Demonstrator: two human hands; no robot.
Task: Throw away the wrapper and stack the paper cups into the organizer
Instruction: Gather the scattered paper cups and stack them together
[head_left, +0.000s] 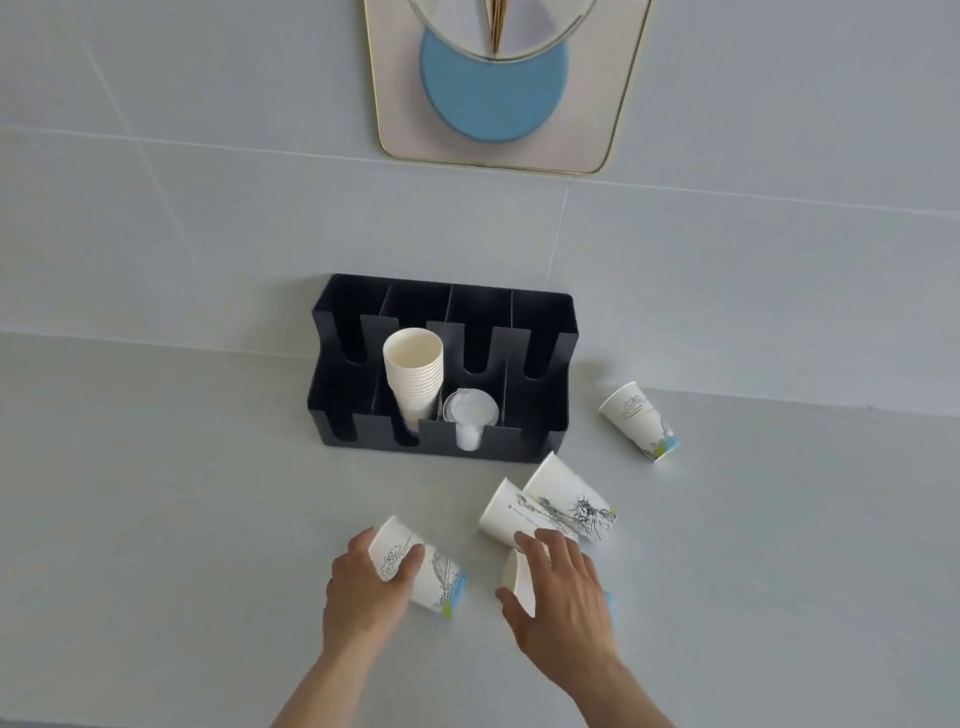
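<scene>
A black organizer (545, 312) stands against the wall, holding a stack of plain paper cups (414, 374) in a front-left slot and white lids (470, 410) beside it. Several printed paper cups lie on their sides on the grey counter. My left hand (363, 587) grips one printed cup (441, 577). My right hand (561, 597) closes over another cup (519, 577), mostly hidden under the palm. Two more cups (566, 499) lie together just beyond my right hand. A lone cup (639, 421) lies to the right of the organizer. No wrapper is visible.
A grey counter (182, 519) runs to the grey tiled wall (208, 208). A framed wall decoration with a blue disc (493, 88) hangs above the organizer.
</scene>
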